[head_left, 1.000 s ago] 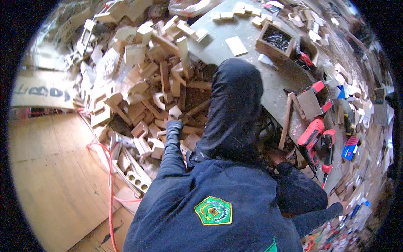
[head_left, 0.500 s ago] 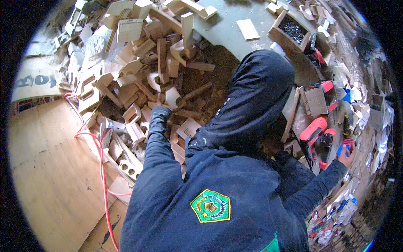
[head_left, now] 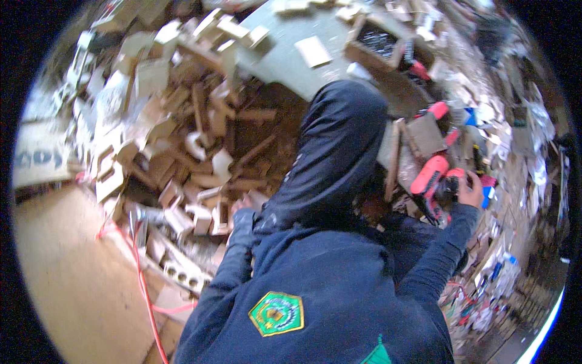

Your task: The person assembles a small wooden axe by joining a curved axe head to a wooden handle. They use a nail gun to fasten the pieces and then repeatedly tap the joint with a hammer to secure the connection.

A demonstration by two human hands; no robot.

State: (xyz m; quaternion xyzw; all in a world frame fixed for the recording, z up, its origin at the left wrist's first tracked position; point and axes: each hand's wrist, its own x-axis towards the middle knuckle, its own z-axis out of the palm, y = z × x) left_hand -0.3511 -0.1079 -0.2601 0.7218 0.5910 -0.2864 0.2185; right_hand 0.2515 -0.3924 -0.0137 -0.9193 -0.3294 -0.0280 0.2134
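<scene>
A dark hood and navy jacket with a green and yellow shoulder patch [head_left: 277, 313] fill the lower middle of the view. My right hand [head_left: 470, 189] reaches out to the right and grips a red and black power drill [head_left: 430, 179] lying on a cluttered bench edge. My left hand [head_left: 238, 205] is low on the left, pressed in among a heap of pale wood offcuts [head_left: 200, 151]. Only a sliver of that hand shows, so what it grips is hidden.
A grey bench top [head_left: 276, 57] curves across the top, carrying a flat wood piece [head_left: 313, 51] and a wooden box of small dark parts [head_left: 377, 47]. A second red tool [head_left: 434, 111] lies above the drill. A red cable [head_left: 143, 274] runs over the plywood floor [head_left: 66, 279].
My right arm has stretched out to the right and its hand has closed on the red drill. My left hand stays in the wood pile. The view has tilted.
</scene>
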